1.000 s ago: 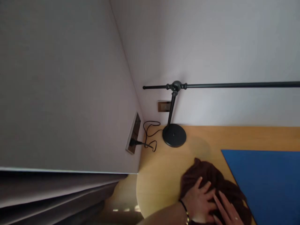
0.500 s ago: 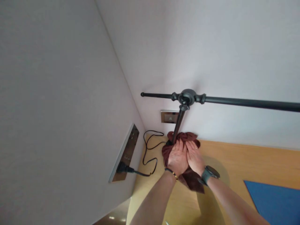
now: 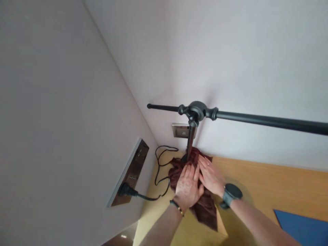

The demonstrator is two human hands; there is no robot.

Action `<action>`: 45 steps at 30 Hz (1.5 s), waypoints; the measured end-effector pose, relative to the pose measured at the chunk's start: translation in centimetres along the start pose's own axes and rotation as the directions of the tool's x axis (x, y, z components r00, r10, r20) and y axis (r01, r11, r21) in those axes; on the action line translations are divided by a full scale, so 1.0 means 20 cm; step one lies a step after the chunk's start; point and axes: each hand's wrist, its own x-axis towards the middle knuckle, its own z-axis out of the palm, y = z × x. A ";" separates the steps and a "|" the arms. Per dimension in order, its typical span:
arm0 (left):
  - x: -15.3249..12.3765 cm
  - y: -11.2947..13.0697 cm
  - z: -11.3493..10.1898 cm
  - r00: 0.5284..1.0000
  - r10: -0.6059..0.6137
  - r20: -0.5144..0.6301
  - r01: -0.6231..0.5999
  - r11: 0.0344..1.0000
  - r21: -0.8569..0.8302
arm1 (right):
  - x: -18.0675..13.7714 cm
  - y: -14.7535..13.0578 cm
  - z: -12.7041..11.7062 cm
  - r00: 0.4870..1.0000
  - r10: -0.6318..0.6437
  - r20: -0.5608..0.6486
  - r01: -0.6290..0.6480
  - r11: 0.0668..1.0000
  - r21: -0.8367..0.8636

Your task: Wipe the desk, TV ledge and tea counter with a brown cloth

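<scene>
Fingers point(image 3: 191, 171) of both my hands lie straight and close together, pressed flat on the brown cloth point(image 3: 205, 210) and clamped on nothing. My left hand point(image 3: 188, 186) and right hand point(image 3: 211, 177) sit side by side at lower centre of the frame. The cloth is bunched around the foot of the lamp pole point(image 3: 191, 143) on the desk point(image 3: 269, 184). I judge small, firm circles around the pole best, steering clear of the black cable point(image 3: 160, 164) just to the left.

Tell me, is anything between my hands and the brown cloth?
Nothing visible. The left hand and right hand both lie flat on the brown cloth, which is bunched at the foot of the lamp pole.
</scene>
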 end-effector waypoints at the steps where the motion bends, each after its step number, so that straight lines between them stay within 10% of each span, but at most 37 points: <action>1: 0.05 0.00 0.00 1.000 -0.020 0.006 0.020 1.000 -0.019 | 0.04 0.04 0.00 1.000 -0.008 0.010 0.008 1.000 0.007; 9: -0.41 0.03 0.09 0.969 -0.176 -0.172 0.183 0.983 0.022 | -0.17 -0.27 -0.02 1.000 -0.011 0.018 0.010 0.997 0.074; 16: 0.04 -0.17 0.02 0.962 -0.266 -0.065 0.245 0.942 -0.228 | 0.18 -0.04 0.00 1.000 -0.003 0.008 0.003 0.995 0.101; 23: -0.39 -0.08 0.06 0.962 -0.243 -0.125 0.215 0.955 -0.204 | -0.12 -0.24 -0.01 0.992 -0.122 0.025 0.121 0.992 0.034; 31: 0.14 -0.27 -0.07 0.953 -0.303 0.025 0.296 0.906 -0.301 | 0.18 -0.10 0.06 0.999 -0.020 -0.049 0.018 0.999 -0.048; 35: -0.27 -0.15 -0.01 0.940 -0.320 -0.115 0.309 0.945 -0.105 | -0.14 -0.33 0.12 0.992 0.007 -0.125 -0.018 0.996 -0.088; 40: -1.00 -0.03 0.16 0.932 -0.021 -0.362 0.091 0.980 0.179 | -0.63 -0.63 0.29 0.911 -0.299 -0.283 0.284 0.954 -0.092; 45: -0.66 -0.19 0.06 0.853 -0.448 -0.268 0.483 0.872 0.078 | -0.19 -0.70 0.34 0.983 -0.117 -0.140 0.091 0.979 -0.183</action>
